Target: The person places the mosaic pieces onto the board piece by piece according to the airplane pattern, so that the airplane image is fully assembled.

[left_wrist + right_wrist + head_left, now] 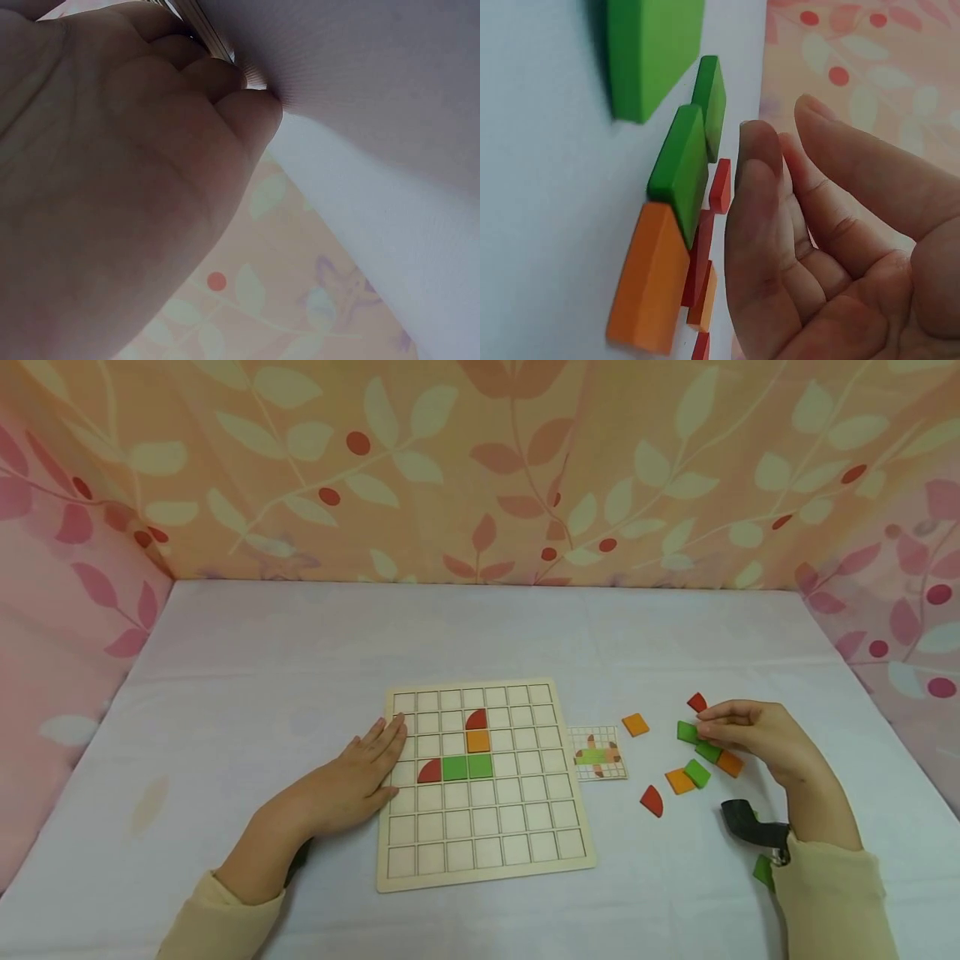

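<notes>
My left hand (352, 781) lies flat, fingertips on the left edge of a wooden grid board (483, 877); in the left wrist view the hand (142, 142) is at the board's edge, thumb mostly out of sight. On the board sit two red quarter-circle tiles (476, 720), an orange square tile (477, 742) and two green square tiles (454, 768). My right hand (757, 739) hovers at loose tiles, beside a green tile (686, 732) and a red quarter-circle (697, 702). In the right wrist view the hand (832, 247) has bent fingers and thumb apart, with nothing between them.
A small pattern card (598, 768) touches the board's right side. Loose orange tiles (635, 725), green tiles (697, 772) and a red quarter-circle (652, 801) lie right of it. A black strap-like piece (750, 827) is at the right wrist. Floral cloth (480, 468) encloses the white table.
</notes>
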Tool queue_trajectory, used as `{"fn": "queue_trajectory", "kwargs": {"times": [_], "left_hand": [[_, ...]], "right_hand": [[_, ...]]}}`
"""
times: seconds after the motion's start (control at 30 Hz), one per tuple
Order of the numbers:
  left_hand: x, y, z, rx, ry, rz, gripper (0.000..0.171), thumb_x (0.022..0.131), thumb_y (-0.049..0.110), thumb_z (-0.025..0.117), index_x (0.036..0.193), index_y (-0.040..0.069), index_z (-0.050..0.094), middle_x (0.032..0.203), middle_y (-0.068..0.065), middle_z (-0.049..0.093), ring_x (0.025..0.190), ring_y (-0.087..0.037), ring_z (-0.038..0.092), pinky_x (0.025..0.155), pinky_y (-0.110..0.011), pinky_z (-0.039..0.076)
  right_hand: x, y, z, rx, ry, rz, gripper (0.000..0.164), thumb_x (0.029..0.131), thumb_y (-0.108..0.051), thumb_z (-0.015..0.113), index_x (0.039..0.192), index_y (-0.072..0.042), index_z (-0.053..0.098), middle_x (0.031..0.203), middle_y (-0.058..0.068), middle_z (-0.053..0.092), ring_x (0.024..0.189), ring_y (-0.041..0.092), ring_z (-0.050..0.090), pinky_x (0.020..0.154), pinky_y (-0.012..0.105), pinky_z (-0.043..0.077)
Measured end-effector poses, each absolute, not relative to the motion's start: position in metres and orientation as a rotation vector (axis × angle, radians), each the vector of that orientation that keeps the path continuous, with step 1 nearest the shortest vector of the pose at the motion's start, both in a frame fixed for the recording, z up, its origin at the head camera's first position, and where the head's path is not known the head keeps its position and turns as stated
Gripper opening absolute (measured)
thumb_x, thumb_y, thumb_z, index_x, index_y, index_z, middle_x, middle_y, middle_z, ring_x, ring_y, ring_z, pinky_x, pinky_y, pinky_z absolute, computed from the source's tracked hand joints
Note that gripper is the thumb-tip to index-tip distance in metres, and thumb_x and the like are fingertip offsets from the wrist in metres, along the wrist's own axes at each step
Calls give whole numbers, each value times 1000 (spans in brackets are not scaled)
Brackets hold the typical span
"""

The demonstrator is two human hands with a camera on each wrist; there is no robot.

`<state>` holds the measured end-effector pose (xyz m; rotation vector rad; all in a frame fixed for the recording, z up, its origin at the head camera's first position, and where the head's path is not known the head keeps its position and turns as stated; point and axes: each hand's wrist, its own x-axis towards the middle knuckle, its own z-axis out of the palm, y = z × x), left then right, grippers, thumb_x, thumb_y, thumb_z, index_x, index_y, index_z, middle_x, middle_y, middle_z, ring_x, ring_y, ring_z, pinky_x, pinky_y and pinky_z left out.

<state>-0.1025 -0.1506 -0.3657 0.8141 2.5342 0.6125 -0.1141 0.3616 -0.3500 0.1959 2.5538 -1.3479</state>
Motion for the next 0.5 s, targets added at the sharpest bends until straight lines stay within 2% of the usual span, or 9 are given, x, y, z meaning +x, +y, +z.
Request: {"fn": "queue_trajectory", "kwargs": {"times": [0.23, 0.4, 0.5], "left_hand": [[-103, -150, -365, 822, 2531, 611, 68, 98, 19, 49, 149, -3, 10, 157, -15, 0, 143, -34, 0, 111, -57, 11], [-103, -150, -365, 825, 2530, 610, 68, 98, 19, 49, 149, -3, 10, 157, -15, 0, 143, -34, -1, 111, -57, 11], [-103, -150, -365, 824, 2531, 611, 68, 98, 18, 49, 149, -3, 10, 157, -15, 0, 143, -34, -1, 111, -57, 11]], "right_hand": [[-115, 364, -354, 236, 2652, -1154, 46, 90, -27, 66, 116, 10, 58, 87, -14, 66, 78, 0, 60, 72, 11, 43], [-116, 361, -356, 219, 2708, -1025, 45, 90, -29, 66, 117, 6, 61, 98, 0, 66, 85, 1, 50, 73, 17, 43], [-116, 359, -356, 206, 2704, -999, 45, 89, -26, 67, 118, 7, 61, 99, 8, 68, 84, 1, 53, 72, 16, 43]]}}
